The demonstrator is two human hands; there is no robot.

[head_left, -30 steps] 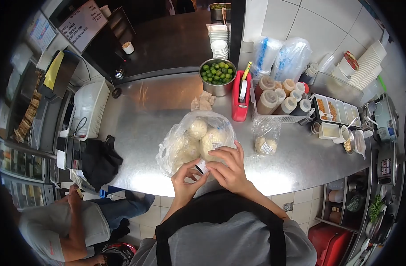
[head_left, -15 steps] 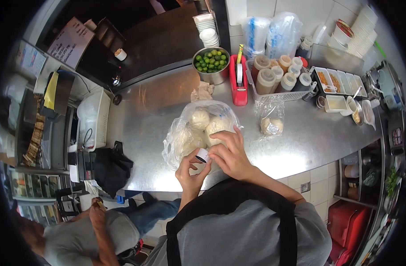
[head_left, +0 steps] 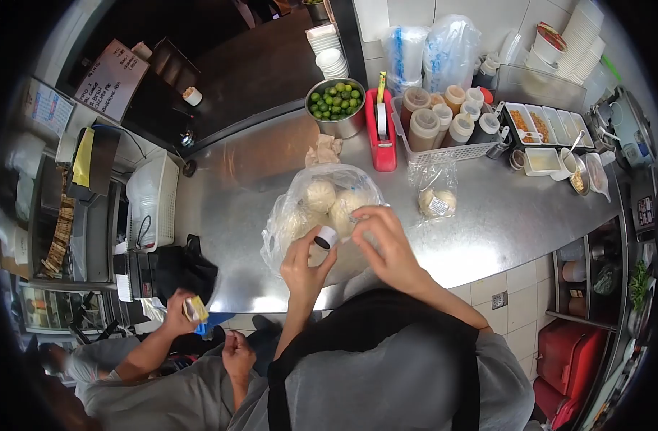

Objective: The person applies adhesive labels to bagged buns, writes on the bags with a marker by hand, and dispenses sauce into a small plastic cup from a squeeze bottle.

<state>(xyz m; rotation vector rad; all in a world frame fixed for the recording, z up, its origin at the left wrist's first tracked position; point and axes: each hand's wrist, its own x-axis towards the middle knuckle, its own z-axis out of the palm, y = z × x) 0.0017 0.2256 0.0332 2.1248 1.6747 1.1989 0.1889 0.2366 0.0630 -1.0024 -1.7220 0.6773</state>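
White roll (head_left: 331,233) sits clamped in the left hand (head_left: 301,269), dark core facing up, over the plastic bag's (head_left: 276,243) near edge; right hand (head_left: 396,253) (thumb and forefinger apart) lies just rightward.

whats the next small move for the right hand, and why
Probably ease the right hand onto the big bag: its fingertips are right by the plastic, while the left hand holds the white roll up.
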